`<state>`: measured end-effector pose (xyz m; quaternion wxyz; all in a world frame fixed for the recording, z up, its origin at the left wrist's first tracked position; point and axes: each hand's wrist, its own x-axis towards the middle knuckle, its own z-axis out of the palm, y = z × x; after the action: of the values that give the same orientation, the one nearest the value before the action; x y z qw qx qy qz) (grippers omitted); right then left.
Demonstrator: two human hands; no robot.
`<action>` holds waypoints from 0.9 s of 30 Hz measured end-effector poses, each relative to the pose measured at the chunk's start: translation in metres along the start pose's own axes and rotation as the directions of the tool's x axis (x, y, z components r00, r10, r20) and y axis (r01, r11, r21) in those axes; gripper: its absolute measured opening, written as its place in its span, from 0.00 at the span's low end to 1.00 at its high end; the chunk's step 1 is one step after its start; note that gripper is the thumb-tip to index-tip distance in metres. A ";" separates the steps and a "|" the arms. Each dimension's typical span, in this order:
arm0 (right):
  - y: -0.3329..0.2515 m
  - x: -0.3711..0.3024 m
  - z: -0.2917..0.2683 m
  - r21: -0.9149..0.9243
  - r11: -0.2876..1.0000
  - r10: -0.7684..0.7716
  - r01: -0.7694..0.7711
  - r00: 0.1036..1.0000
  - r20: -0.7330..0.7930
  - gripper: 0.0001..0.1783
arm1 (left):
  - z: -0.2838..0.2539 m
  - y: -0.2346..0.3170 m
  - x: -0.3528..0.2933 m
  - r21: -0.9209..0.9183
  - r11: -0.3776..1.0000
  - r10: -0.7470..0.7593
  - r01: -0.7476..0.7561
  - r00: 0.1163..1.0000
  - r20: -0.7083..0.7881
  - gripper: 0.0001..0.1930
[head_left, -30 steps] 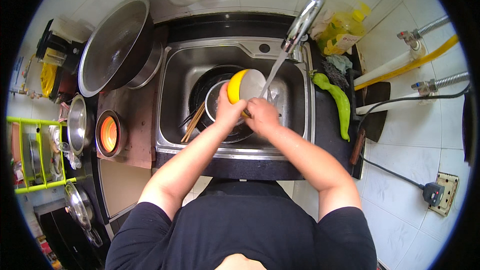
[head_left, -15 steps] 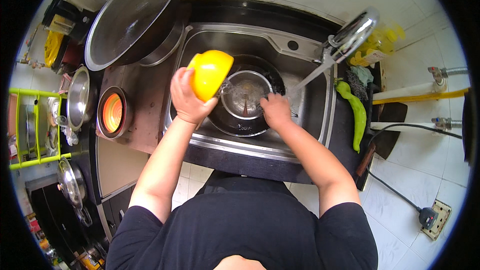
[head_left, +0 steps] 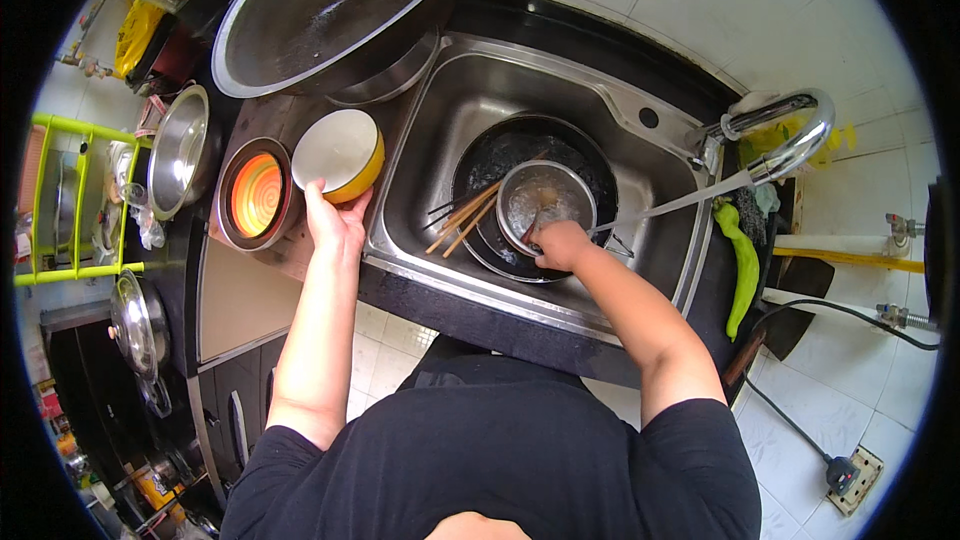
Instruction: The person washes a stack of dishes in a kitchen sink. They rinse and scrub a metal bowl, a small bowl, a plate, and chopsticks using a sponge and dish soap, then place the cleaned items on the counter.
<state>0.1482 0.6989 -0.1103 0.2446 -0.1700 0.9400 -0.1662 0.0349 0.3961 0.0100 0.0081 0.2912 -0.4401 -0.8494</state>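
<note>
My left hand (head_left: 337, 227) grips a yellow bowl (head_left: 362, 178) with a white inside, tilted above the wooden board left of the sink. In the sink, my right hand (head_left: 560, 244) reaches over the near rim of a small metal pot (head_left: 590, 190) with water in it. The right fingers are curled, and what they hold, if anything, is hidden. That pot sits in a black pan (head_left: 592, 152). Several wooden chopsticks (head_left: 471, 217) lean beside the pot. Water runs from the faucet (head_left: 800, 153) toward the pot's right side.
An orange-striped bowl (head_left: 257, 196) in a dark bowl stands on the wooden board (head_left: 258, 122). Behind is a large metal basin (head_left: 345, 20). A metal bowl (head_left: 180, 152) sits at the left; a green gourd-like vegetable (head_left: 743, 275) lies right of the sink (head_left: 425, 155).
My left hand has carried the yellow bowl left, out of the sink and over the board, turning its white inside up. Chopsticks now show beside the pot. The view has shifted.
</note>
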 end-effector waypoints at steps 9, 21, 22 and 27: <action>0.010 -0.024 -0.027 0.946 0.325 0.500 -0.004 0.850 -0.168 0.19 | 0.000 -0.012 0.001 -0.109 0.994 -0.005 0.000 0.999 -0.054 0.33; -0.057 -0.071 -0.056 0.410 0.910 0.299 -0.067 0.789 -0.537 0.21 | 0.067 -0.159 -0.109 0.579 0.618 -0.774 0.532 0.539 0.332 0.22; -0.059 -0.081 -0.057 0.444 0.895 0.286 -0.039 0.815 -0.504 0.21 | 0.061 -0.173 -0.099 0.582 0.623 -0.755 0.523 0.597 0.271 0.18; 0.001 -0.099 -0.027 0.238 0.971 0.120 -0.032 0.924 -0.363 0.18 | 0.067 -0.180 -0.111 0.817 0.489 -0.701 0.306 0.695 0.159 0.15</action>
<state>0.2152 0.7458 -0.0481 0.0847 -0.0691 0.9500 -0.2926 0.1369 0.5867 -0.0419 -0.4772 0.1700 -0.6205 -0.5987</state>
